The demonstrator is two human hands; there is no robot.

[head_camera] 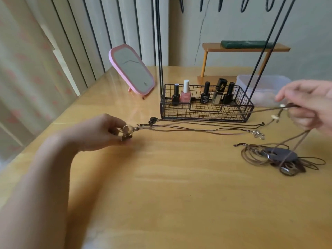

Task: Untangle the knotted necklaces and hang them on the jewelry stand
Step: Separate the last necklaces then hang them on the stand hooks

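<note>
A person's left hand [100, 132] and right hand [305, 105] each pinch one end of a taut brown cord necklace [206, 119] above a wooden tabletop [161, 186], before a black wire basket [206, 112] holding five nail polish bottles [186, 94].

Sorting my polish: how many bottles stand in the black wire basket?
5, in a row: black bottle, pink white-capped bottle, black bottle, gold-and-black bottle, black bottle.

The bench [161, 186] is honey-yellow wood grain. The mirror [132, 70] has a pink frame. The wire basket [206, 112] is black, holding 1 pink bottle [185, 95]. Brown cords [197, 121] cross it; the shelf [246, 49] is orange.
</note>
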